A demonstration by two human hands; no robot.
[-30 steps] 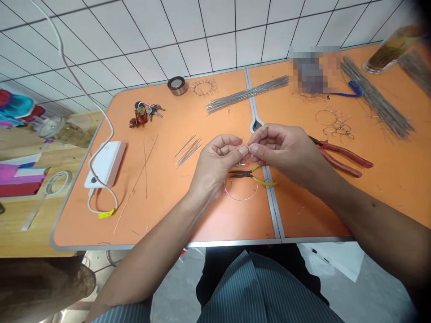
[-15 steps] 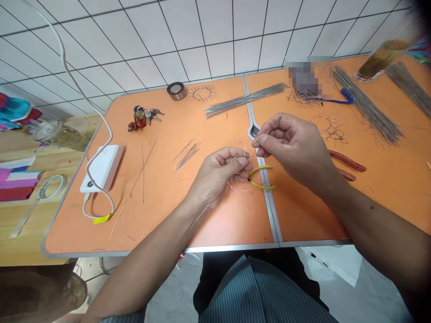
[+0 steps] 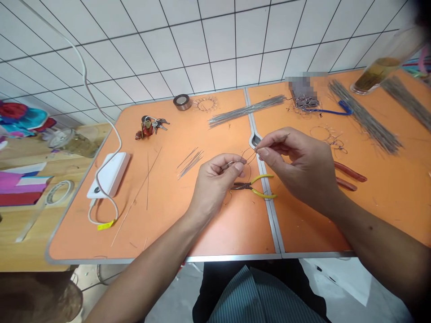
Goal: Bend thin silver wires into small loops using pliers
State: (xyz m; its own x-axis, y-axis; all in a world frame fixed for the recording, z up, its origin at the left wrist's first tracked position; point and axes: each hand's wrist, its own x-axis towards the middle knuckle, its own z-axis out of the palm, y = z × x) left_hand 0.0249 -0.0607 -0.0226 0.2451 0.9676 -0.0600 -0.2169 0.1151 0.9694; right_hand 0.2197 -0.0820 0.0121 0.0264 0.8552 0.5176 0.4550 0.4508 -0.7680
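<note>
Left hand (image 3: 215,184) is pinching a thin wire loop (image 3: 241,158) between thumb and fingers, and right hand (image 3: 298,166) is pinching the same wire from the other side, so the hands are apart and joined only by the wire. Unlike the earlier frame, left hand is sitting clear of the yellow-handled pliers (image 3: 259,186), which are now fully showing on the tabletop (image 3: 161,229) just below the hands. The wire is running roughly level, left to right, above those pliers and just beside the tabletop's metal center slot (image 3: 256,140). Red-handled pliers (image 3: 346,172) are lying right of right hand, partly hidden behind it. A bundle of straight wire rods (image 3: 247,111) is lying beyond the hands, with loose thin wires (image 3: 190,163) left of them.
</note>
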